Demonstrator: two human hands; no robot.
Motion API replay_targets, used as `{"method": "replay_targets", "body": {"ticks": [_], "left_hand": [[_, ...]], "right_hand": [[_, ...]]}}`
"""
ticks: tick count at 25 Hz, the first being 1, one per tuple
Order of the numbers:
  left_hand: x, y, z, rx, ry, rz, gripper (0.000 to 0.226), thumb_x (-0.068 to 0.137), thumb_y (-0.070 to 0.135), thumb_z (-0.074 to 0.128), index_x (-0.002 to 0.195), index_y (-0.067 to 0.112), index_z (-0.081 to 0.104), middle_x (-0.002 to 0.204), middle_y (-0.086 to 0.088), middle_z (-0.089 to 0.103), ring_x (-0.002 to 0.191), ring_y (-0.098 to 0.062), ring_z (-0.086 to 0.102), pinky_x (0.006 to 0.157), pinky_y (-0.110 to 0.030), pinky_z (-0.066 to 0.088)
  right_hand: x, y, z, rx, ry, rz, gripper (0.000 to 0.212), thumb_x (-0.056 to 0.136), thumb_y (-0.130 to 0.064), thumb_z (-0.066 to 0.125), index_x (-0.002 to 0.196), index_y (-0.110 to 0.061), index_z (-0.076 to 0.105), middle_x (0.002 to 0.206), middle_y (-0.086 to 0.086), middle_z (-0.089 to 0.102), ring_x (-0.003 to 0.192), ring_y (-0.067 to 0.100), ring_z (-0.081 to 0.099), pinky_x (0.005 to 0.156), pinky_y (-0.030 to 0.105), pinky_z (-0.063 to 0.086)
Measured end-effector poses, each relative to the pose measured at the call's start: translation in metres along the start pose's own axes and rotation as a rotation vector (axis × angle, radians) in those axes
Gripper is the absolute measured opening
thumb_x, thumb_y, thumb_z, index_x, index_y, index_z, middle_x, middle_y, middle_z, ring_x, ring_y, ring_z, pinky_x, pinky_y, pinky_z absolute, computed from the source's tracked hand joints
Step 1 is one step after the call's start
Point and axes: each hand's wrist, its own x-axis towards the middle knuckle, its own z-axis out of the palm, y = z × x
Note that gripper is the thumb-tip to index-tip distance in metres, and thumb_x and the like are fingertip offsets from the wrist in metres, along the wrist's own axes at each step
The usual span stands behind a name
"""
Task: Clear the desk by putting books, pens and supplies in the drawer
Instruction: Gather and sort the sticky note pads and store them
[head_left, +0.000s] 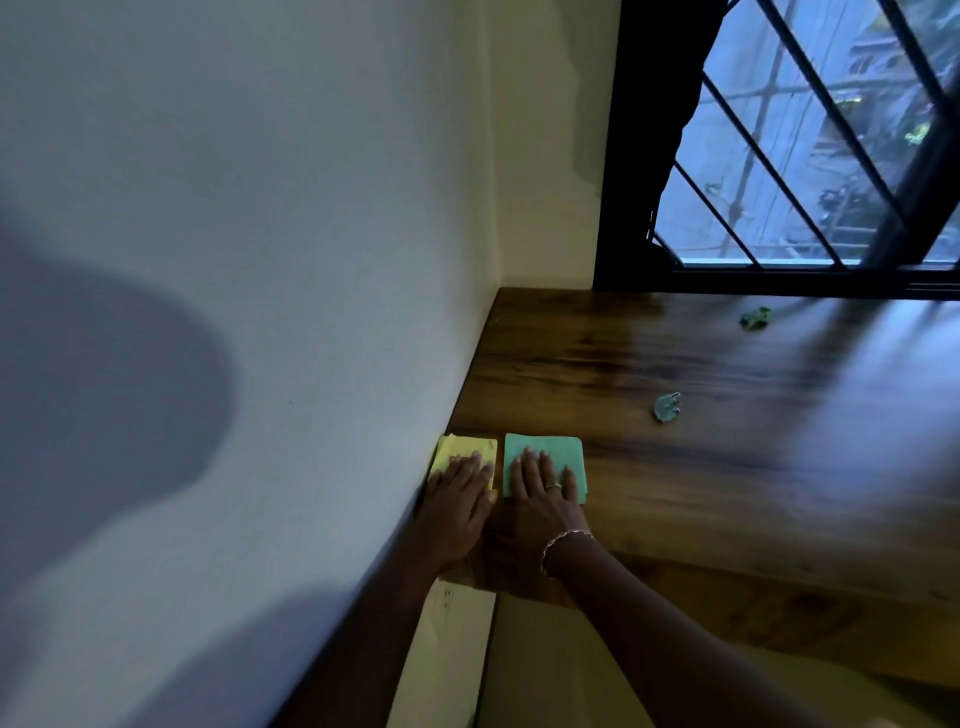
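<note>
Your left hand (457, 499) lies flat on the yellow pad (462, 451), palm down. Its fingers (470, 467) are straight and close together, pointing away from you along the wall (260, 260). They rest on top of the paper and curl round nothing.

Your right hand (540, 499) lies the same way on the green pad (545, 449). Its fingers (530, 462) are straight and a little spread, with the tips reaching about the middle of the sheet. No finger hooks an edge, so it grips nothing. There is a ring (552, 486) on 1 finger and a bracelet (563, 540) at the wrist. The 2 hands sit side by side, thumbs nearly touching.

Both pads lie flat at the near left corner of the wooden desk (727, 467). The yellow one is against the wall, and the green one is just beside it on the right with a thin strip of wood between them. The yellow pad's long axis seems to run away from you, parallel to the wall, though your hand covers its near end. The green pad looks close to square, with its sides lined up with the yellow pad's, so I cannot tell its long axis.

Farther out on the desk are 2 crumpled scraps, well apart from the pads. A blue-green scrap (667, 407) lies near the middle, and a green scrap (756, 317) lies close to the barred window (805, 156).
</note>
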Motion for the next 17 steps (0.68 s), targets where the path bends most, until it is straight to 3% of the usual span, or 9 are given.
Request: {"method": "replay_targets", "body": {"ticks": [3,5,6,7,9,11,12,15,17], "left_hand": [[-0.003,-0.005,0.003,0.001,0.011,0.019,0.061,0.095,0.052,0.009,0.148,0.023,0.017,0.159,0.0,0.008,0.147,-0.015,-0.001,0.117,-0.032,-0.001],[-0.007,-0.007,0.007,0.044,0.141,0.061,0.083,0.085,0.067,-0.008,0.147,0.02,0.023,0.157,-0.003,0.017,0.146,-0.02,0.009,0.117,-0.034,0.004],[-0.01,-0.002,0.011,0.107,0.218,0.108,0.087,0.086,0.067,-0.009,0.146,0.017,0.028,0.155,-0.006,0.024,0.145,-0.024,0.016,0.117,-0.036,0.007],[-0.013,0.008,0.014,0.152,0.273,0.165,0.081,0.091,0.063,-0.002,0.143,0.013,0.034,0.151,-0.01,0.032,0.142,-0.027,0.023,0.118,-0.038,0.008],[-0.019,0.038,0.03,0.171,0.313,0.29,0.066,0.098,0.052,0.012,0.14,0.009,0.039,0.147,-0.014,0.038,0.139,-0.027,0.025,0.117,-0.039,0.007],[-0.024,0.082,0.054,0.164,0.343,0.45,0.061,0.099,0.048,0.017,0.141,0.008,0.037,0.148,-0.014,0.035,0.14,-0.026,0.023,0.116,-0.041,0.008],[-0.026,0.104,0.067,0.15,0.345,0.525,0.059,0.099,0.046,0.021,0.142,0.008,0.035,0.149,-0.013,0.033,0.141,-0.027,0.022,0.116,-0.042,0.009],[-0.038,0.174,0.112,0.111,0.23,0.711,0.059,0.093,0.042,0.034,0.142,0.009,0.034,0.15,-0.014,0.03,0.141,-0.027,0.022,0.116,-0.042,0.011],[-0.056,0.218,0.144,0.119,0.103,0.818,0.06,0.091,0.042,0.036,0.141,0.009,0.036,0.15,-0.015,0.032,0.14,-0.027,0.023,0.115,-0.042,0.013]], "right_hand": [[-0.007,0.003,0.001,0.047,0.116,0.004,0.096,0.082,-0.073,0.019,0.147,-0.004,0.002,0.156,0.018,-0.002,0.144,0.034,-0.002,0.112,0.058,-0.001],[-0.022,0.016,0.007,0.0,0.188,0.032,0.1,0.079,-0.076,0.002,0.14,-0.002,0.03,0.147,0.021,0.033,0.136,0.035,0.033,0.107,0.062,0.017],[-0.031,0.029,0.013,-0.006,0.235,0.054,0.095,0.081,-0.075,0.002,0.136,-0.005,0.037,0.141,0.019,0.044,0.13,0.033,0.043,0.108,0.061,0.021],[-0.045,0.043,0.019,-0.017,0.22,0.065,0.089,0.083,-0.073,0.009,0.136,-0.007,0.036,0.139,0.018,0.046,0.131,0.032,0.042,0.111,0.06,0.018],[-0.075,0.073,0.037,-0.044,0.259,0.089,0.083,0.08,-0.067,0.025,0.139,-0.008,0.031,0.144,0.017,0.039,0.143,0.028,0.017,0.109,0.053,0.007],[-0.111,0.104,0.05,-0.068,0.358,0.199,0.078,0.079,-0.059,0.031,0.139,-0.009,0.029,0.147,0.015,0.035,0.145,0.023,-0.008,0.109,0.053,0.008],[-0.131,0.117,0.056,-0.059,0.384,0.252,0.076,0.079,-0.056,0.032,0.14,-0.01,0.029,0.147,0.015,0.033,0.145,0.021,-0.012,0.109,0.053,0.01],[-0.204,0.158,0.09,-0.022,0.395,0.425,0.072,0.083,-0.055,0.032,0.139,-0.01,0.029,0.147,0.013,0.027,0.145,0.02,-0.012,0.11,0.049,0.012],[-0.266,0.18,0.12,-0.007,0.43,0.567,0.067,0.086,-0.054,0.039,0.135,-0.009,0.033,0.143,0.017,0.036,0.144,0.024,0.004,0.111,0.044,0.013]]}}
